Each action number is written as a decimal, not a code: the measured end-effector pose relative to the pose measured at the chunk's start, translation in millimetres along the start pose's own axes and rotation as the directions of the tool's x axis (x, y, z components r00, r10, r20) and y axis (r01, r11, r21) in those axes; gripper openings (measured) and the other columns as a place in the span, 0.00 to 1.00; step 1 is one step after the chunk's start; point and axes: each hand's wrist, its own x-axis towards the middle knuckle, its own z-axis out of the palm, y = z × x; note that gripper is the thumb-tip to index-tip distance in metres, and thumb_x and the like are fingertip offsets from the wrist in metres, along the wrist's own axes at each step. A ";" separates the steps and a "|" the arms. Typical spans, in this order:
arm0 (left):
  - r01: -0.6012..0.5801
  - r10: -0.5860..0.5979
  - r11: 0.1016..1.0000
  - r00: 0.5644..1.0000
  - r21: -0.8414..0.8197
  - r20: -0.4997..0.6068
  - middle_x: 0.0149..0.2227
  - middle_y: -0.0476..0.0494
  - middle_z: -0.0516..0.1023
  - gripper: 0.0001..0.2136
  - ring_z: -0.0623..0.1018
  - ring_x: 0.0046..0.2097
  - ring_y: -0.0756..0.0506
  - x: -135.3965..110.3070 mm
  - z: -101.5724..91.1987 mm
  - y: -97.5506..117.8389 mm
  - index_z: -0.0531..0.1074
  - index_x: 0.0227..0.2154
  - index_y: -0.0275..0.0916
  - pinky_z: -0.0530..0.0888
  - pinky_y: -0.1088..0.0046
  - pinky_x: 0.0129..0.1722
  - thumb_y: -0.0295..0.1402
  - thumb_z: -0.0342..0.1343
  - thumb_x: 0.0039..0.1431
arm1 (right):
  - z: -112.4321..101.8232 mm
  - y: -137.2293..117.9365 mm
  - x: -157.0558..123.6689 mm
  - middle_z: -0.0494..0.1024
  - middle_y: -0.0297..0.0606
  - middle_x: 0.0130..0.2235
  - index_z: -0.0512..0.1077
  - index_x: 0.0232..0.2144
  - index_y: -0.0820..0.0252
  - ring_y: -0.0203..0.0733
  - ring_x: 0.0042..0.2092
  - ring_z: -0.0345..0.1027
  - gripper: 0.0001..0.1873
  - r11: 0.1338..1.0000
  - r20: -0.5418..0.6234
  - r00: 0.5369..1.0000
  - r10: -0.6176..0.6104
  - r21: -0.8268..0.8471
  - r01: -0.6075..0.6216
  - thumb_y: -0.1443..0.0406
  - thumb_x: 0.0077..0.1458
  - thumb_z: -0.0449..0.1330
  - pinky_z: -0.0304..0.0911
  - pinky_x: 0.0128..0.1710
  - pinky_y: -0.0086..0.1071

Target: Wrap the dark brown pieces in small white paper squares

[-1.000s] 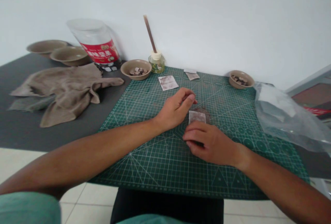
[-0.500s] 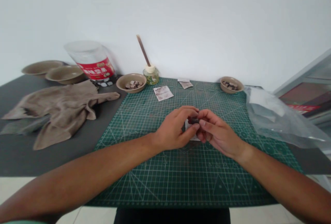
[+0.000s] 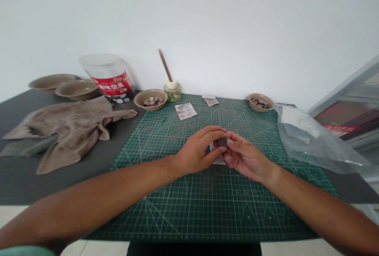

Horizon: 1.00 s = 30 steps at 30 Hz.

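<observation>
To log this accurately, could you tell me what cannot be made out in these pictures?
In the head view:
The dark piece between the left hand and right hand: fingers hide part of it, so its material is unclear.
The white paper packet beneath: the hands cover most of it.
The small pieces in the bowl: too small to identify.
The red jar label: print too small to read.

Left hand (image 3: 197, 149): moved in, now against the right hand.
Right hand (image 3: 245, 158): lifted off the cutting mat (image 3: 189, 208).
Dark flat piece (image 3: 222, 141): come into sight, pinched between both hands.
Paper packet (image 3: 218, 161): now mostly hidden behind the hands.
View: tilted up, table lower in frame.
</observation>
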 end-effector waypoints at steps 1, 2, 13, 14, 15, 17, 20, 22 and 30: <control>-0.004 0.004 1.000 1.000 -0.005 -0.002 0.53 0.37 0.75 0.13 0.75 0.55 0.43 0.0 0.2 -0.2 0.68 0.52 0.40 0.76 0.63 0.53 0.30 0.56 0.66 | -0.2 -0.5 -0.3 0.75 0.27 0.32 0.68 0.38 0.58 0.26 0.25 0.70 0.11 1.000 0.001 1.000 0.002 0.003 -0.002 0.62 0.59 0.66 0.65 0.23 0.18; -0.007 0.007 1.000 1.000 -0.009 -0.003 0.53 0.38 0.75 0.13 0.75 0.55 0.43 0.0 0.3 -0.3 0.68 0.52 0.40 0.76 0.64 0.53 0.30 0.56 0.66 | -0.4 -0.9 -0.7 0.75 0.27 0.32 0.68 0.38 0.58 0.26 0.25 0.70 0.11 1.000 -0.001 1.000 0.003 0.005 -0.003 0.62 0.59 0.67 0.65 0.23 0.18; 0.030 -0.029 0.999 0.999 -0.042 0.035 0.53 0.38 0.75 0.12 0.77 0.54 0.44 -1.5 -1.7 -2.7 0.69 0.51 0.41 0.77 0.65 0.51 0.33 0.57 0.66 | -3.9 -2.3 0.6 0.75 0.27 0.31 0.68 0.37 0.58 0.27 0.25 0.71 0.12 0.999 0.025 0.999 0.035 -0.013 -0.034 0.61 0.58 0.67 0.66 0.22 0.19; 0.032 -0.030 0.999 0.999 -0.041 0.043 0.53 0.38 0.75 0.13 0.77 0.53 0.44 -1.3 -2.2 -2.8 0.69 0.51 0.41 0.77 0.65 0.50 0.33 0.57 0.66 | -4.0 -2.5 0.7 0.76 0.27 0.31 0.68 0.36 0.58 0.27 0.25 0.71 0.12 0.999 0.019 0.999 0.039 -0.012 -0.039 0.61 0.57 0.68 0.66 0.22 0.19; 0.028 -0.026 0.999 0.998 -0.040 0.050 0.53 0.38 0.75 0.13 0.76 0.54 0.43 -1.0 -2.9 -2.5 0.69 0.52 0.41 0.77 0.65 0.50 0.33 0.57 0.66 | -4.1 -2.8 0.8 0.76 0.27 0.30 0.67 0.36 0.58 0.27 0.25 0.71 0.13 0.999 0.011 0.999 0.041 -0.015 -0.040 0.61 0.57 0.68 0.66 0.22 0.19; 0.006 -0.004 0.999 0.999 -0.048 0.054 0.54 0.37 0.74 0.15 0.76 0.54 0.43 -0.4 -4.4 -1.2 0.68 0.53 0.41 0.77 0.63 0.51 0.32 0.57 0.65 | -4.2 -3.9 0.6 0.75 0.27 0.29 0.67 0.35 0.58 0.27 0.24 0.70 0.14 0.999 -0.005 0.999 0.032 -0.025 -0.032 0.61 0.56 0.69 0.65 0.22 0.18; 0.015 -0.013 0.998 0.999 -0.060 0.034 0.51 0.38 0.75 0.18 0.77 0.50 0.44 -0.1 -6.3 1.6 0.65 0.56 0.39 0.76 0.63 0.51 0.29 0.54 0.63 | -4.9 -6.6 -0.1 0.75 0.27 0.28 0.68 0.34 0.59 0.27 0.24 0.69 0.13 0.999 -0.014 1.000 0.005 -0.042 -0.005 0.60 0.56 0.69 0.64 0.22 0.19; 0.058 -0.058 0.997 0.998 -0.050 -0.009 0.48 0.40 0.76 0.16 0.78 0.46 0.46 -0.7 -6.6 2.1 0.67 0.54 0.39 0.77 0.66 0.49 0.27 0.51 0.64 | -5.6 -8.5 -0.4 0.77 0.28 0.30 0.69 0.35 0.58 0.27 0.24 0.69 0.13 0.999 -0.028 0.999 -0.015 -0.045 0.014 0.59 0.56 0.69 0.64 0.23 0.20; 0.205 -0.203 0.978 0.979 0.050 -0.030 0.39 0.48 0.80 0.13 0.80 0.42 0.50 -1.0 -4.6 1.4 0.74 0.42 0.41 0.76 0.72 0.46 0.21 0.46 0.64 | -5.3 -11.4 -1.1 0.80 0.31 0.37 0.69 0.36 0.57 0.27 0.23 0.66 0.12 0.994 -0.079 0.994 -0.076 -0.084 0.070 0.58 0.56 0.67 0.59 0.20 0.21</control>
